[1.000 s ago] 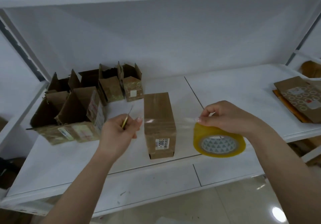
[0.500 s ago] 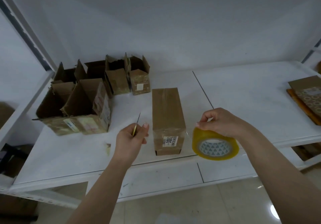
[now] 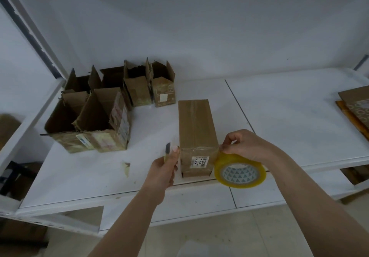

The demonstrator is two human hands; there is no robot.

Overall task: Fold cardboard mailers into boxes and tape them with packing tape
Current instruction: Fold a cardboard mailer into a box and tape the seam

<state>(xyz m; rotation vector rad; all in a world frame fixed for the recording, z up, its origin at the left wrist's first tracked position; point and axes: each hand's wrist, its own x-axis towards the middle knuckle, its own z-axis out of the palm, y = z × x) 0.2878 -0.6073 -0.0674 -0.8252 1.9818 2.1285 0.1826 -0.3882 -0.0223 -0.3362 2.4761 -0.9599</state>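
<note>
A white shelf [image 3: 289, 117] carries a brownish stain [image 3: 126, 169] by its front edge.

Matt brown cardboard box [image 3: 196, 129], glossy clear tape strips; glossy yellowish plastic tape roll [image 3: 240, 172]; smooth matt white shelf [image 3: 289, 117].

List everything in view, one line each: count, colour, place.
closed box: one, brown, taped, middle of the shelf
tape roll: one, yellowish clear, at the box's near right corner
open boxes: about six, brown, flaps up, left rear of shelf
flat mailers: a small stack, brown and orange, right edge
shelf: one, white
cutter: one, thin, yellow handle, left of the closed box
left hand: grips the cutter
right hand: holds the tape roll
</note>
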